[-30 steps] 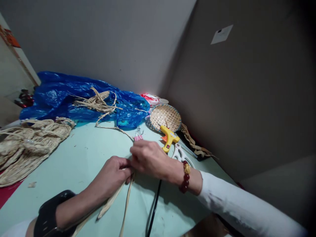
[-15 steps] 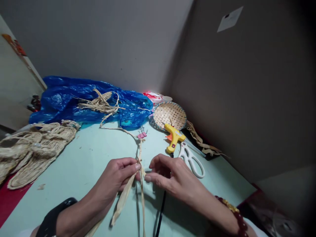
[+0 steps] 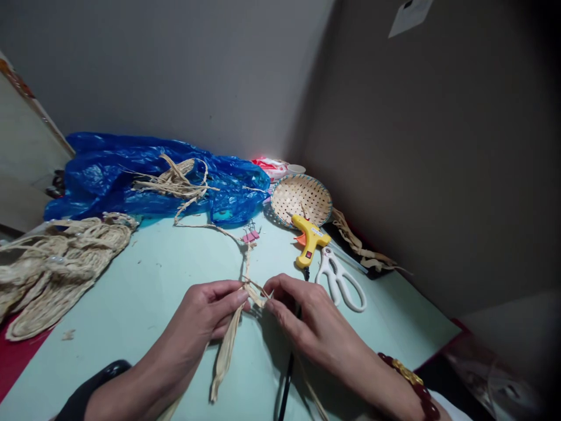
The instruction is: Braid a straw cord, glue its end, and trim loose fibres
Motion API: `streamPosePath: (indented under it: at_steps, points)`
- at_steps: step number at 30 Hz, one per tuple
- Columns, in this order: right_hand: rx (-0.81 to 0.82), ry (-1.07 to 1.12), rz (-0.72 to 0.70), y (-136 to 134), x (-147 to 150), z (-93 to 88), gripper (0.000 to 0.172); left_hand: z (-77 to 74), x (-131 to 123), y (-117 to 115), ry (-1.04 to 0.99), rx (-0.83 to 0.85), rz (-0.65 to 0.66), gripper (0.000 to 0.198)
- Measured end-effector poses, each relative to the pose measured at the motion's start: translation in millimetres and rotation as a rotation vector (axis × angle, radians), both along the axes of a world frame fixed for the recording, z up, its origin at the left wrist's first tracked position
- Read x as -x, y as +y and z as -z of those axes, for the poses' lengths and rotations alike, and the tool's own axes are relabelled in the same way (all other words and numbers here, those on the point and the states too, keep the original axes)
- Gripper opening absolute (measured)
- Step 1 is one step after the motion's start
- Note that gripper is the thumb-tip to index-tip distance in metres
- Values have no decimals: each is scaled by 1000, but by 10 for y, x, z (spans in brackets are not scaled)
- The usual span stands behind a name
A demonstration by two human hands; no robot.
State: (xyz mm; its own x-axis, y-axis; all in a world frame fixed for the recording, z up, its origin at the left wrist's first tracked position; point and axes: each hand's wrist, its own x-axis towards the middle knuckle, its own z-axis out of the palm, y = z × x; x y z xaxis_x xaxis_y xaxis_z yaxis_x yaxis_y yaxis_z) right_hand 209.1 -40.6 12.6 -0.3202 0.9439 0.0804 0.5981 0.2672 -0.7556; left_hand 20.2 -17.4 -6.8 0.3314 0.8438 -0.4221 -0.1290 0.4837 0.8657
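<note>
Left hand [image 3: 205, 316]: thumb and forefinger pinched shut on the straw strips [image 3: 225, 356], held low over the pale green table [image 3: 144, 280].
Right hand [image 3: 307, 324]: fingertips closed on the thin ends of the same strips, right against the left hand's fingertips; a red bead bracelet [image 3: 407, 374] is on the wrist.
Straw strips: flat, pale, papery ribbons at mid-table between both hands, with loose tails trailing toward the viewer.
Cord [image 3: 245, 263]: thin twisted straw running from the pinch away to a pink binder clip [image 3: 250, 236].
Cable [image 3: 287, 380]: smooth and black, passing under the right hand.
Glue gun [image 3: 309, 240]: yellow plastic, just beside white-handled scissors [image 3: 339, 280].
Straw mats [image 3: 56, 263]: coarse braided coils heaped at the left edge.
Basket [image 3: 301, 200]: round and shallow, open weave with a blue rim; its contents cannot be told.
Blue bag [image 3: 109, 169]: crumpled glossy plastic at the wall, with a loose straw bundle [image 3: 175, 181] lying on top.
</note>
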Motion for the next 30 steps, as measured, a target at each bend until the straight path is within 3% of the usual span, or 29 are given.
streamPosePath:
  at_steps: [8, 22, 25, 30]
  points:
    - [-57, -102, 78, -67, -8, 31, 17, -20, -22, 21, 20, 16, 56, 32]
    - [-535, -320, 195, -185, 117, 238, 18, -14, -34, 32, 98, 63, 43, 40]
    - [-475, -289, 176, -201, 150, 238, 18, -26, -42, 33, 108, 55, 57, 40]
    - [-118, -149, 117, -120, 139, 168, 18, -24, -41, 63, 45, 57, 77, 41]
